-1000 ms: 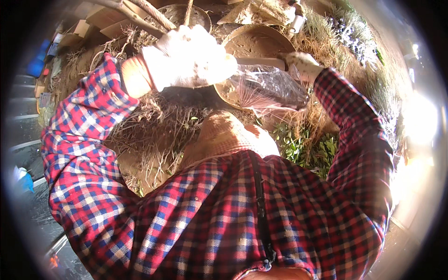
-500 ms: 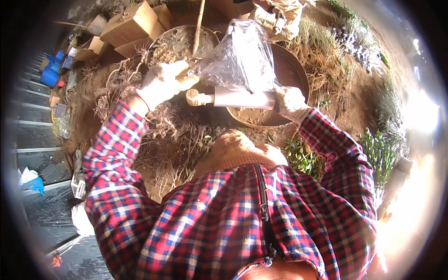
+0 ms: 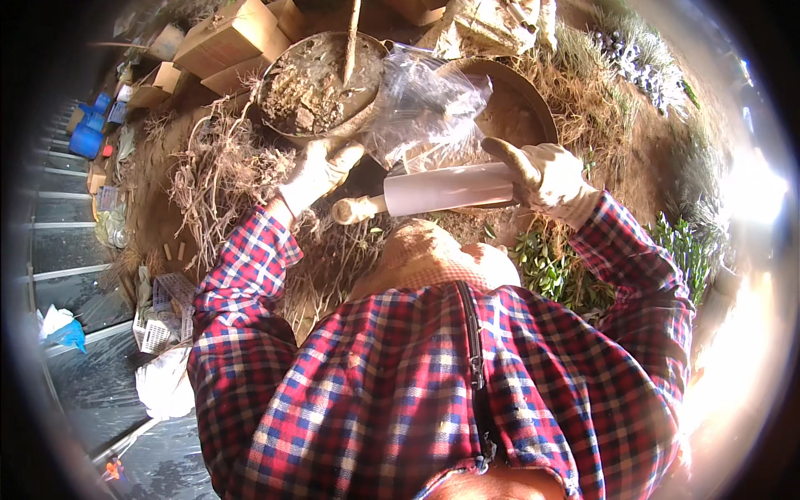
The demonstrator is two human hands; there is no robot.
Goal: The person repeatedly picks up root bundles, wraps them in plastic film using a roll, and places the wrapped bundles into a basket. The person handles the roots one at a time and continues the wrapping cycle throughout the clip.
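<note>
A roll of clear plastic film lies crosswise in front of my body, a pale, dirt-stained core sticking out at its left end. My gloved right hand is wrapped round the roll's right end, thumb on top. From the roll a loose crumpled sheet of film spreads away over the rims of two basins. My gloved left hand is closed near the sheet's left edge, thumb and fingers together; the film seems to run to its fingertips, though the contact is hard to make out.
A round basin of wet mud holds an upright stick. Another basin lies to its right. Bare-root plants lie left, leafy plants right. Cardboard boxes, a blue jug and white crates stand farther left.
The raised film has sunk lower and spread out. My right hand has moved right, turning thumb up; the left has drawn nearer my body. The roll has come slightly closer.
</note>
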